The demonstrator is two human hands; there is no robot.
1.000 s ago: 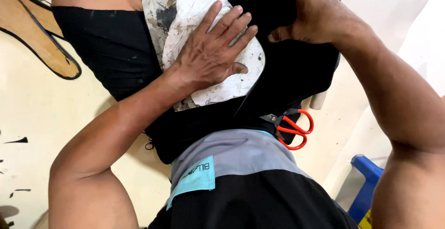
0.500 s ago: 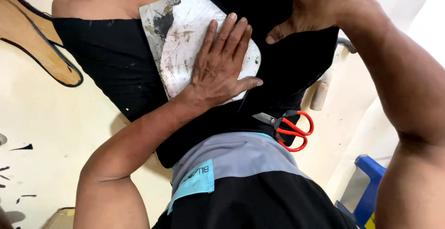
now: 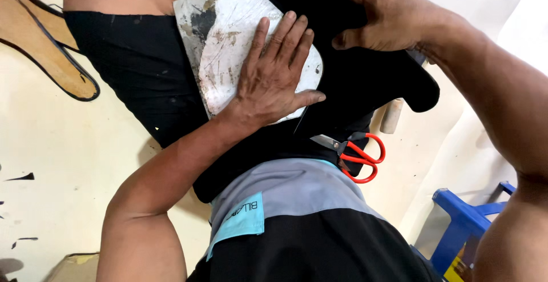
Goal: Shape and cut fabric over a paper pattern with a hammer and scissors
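Pressing flat, your left hand (image 3: 274, 76) lies with fingers spread on the worn white board (image 3: 228, 48), which rests on black fabric (image 3: 131, 65) draped over your lap. Your right hand (image 3: 388, 16) pinches the top edge of a black cut piece (image 3: 365, 82) that overlaps the board's right edge. Orange-handled scissors (image 3: 357, 153) sit just below that piece, at its lower edge. Open pale floor (image 3: 63, 162) lies to your left; a blue plastic stool (image 3: 462, 225) crowds the lower right. A teal rectangular label (image 3: 245, 216) sits on your grey waistband.
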